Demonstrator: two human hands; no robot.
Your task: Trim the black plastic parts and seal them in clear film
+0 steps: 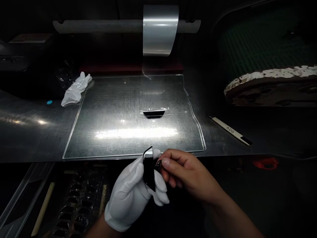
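My left hand (131,190), in a white glove, is closed around the edges of a glossy black panel (149,170) with one slanted end. It holds the panel upright in front of the bench edge. Bare and pinched, my right hand (183,168) grips a small dark curved piece (158,163) between thumb and forefinger. This piece sits right beside the panel's right side; its far end is hidden by the fingers. Beyond both hands, a black trapezoid part (154,114) lies under clear film on the glass plate (111,99).
Tweezers marked A06 (230,130) lie to the right. A roll of clear film (160,29) hangs on a bar at the back. A crumpled white glove (77,90) rests at left. Below left, a tray (74,201) holds several dark parts. A round green-ribbed object (267,49) stands right.
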